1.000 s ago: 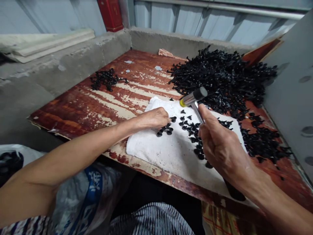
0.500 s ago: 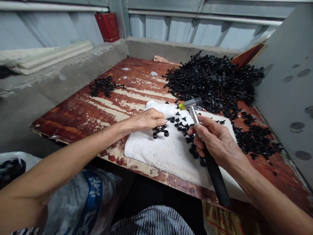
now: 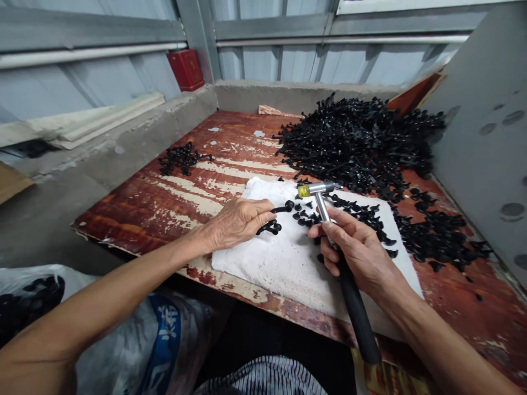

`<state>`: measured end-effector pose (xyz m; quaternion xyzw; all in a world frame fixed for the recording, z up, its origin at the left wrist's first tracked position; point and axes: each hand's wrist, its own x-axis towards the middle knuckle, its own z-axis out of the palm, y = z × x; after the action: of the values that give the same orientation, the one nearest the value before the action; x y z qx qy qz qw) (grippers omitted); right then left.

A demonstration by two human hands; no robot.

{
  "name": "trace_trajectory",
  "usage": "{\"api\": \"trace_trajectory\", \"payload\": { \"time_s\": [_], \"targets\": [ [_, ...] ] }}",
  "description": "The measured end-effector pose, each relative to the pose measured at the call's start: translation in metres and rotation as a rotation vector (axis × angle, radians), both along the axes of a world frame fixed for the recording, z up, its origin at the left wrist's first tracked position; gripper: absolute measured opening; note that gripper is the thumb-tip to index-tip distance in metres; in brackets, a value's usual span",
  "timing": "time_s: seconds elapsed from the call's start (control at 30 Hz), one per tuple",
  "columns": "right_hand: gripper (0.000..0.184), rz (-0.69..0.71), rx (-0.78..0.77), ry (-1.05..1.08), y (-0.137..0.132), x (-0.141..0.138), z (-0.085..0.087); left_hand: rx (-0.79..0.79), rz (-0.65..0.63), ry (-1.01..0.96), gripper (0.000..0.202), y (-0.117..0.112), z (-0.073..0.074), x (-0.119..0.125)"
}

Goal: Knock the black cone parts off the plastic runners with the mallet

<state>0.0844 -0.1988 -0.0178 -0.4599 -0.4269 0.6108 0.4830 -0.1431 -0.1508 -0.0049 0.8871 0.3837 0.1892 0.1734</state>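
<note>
Over a folded white cloth [image 3: 267, 269], my left hand [image 3: 242, 222] pinches small black rubber parts; one black stem with a round end [image 3: 284, 208] sticks out past my fingertips. Just below it, another black round-ended part [image 3: 272, 227] shows, partly hidden by my fingers. My right hand [image 3: 354, 241] is wrapped around a small mallet [image 3: 320, 203] at the top of its black grip. The mallet's metal head has a yellow face pointing left and a dark face at the right. Small black caps [image 3: 303, 215] lie scattered on the cloth between my hands.
A large heap of black parts [image 3: 358, 142] covers the back right of the worn red board [image 3: 230, 129]; a smaller pile [image 3: 185, 158] lies at the left. A grey panel [image 3: 481, 137] borders the right side. A red tin [image 3: 186, 69] stands on the ledge. Plastic bags [image 3: 119, 340] sit below left.
The camera view has tilted up slightly. My left hand has turned, and the stem in it now points up and to the right. The mallet has shifted slightly left, still in my right hand.
</note>
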Motion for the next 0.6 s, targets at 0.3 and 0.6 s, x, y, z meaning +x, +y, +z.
{"api": "trace_trajectory", "payload": {
  "time_s": [0.3, 0.6],
  "targets": [
    [0.045, 0.012, 0.019, 0.111, -0.003, 0.008, -0.002, -0.076, 0.022, -0.028, 0.028, -0.021, 0.007, 0.019],
    [0.012, -0.175, 0.061, -0.002, -0.04, 0.026, 0.026, -1.171, -0.272, 0.217, 0.025, -0.105, -0.012, 0.032]
  ]
}}
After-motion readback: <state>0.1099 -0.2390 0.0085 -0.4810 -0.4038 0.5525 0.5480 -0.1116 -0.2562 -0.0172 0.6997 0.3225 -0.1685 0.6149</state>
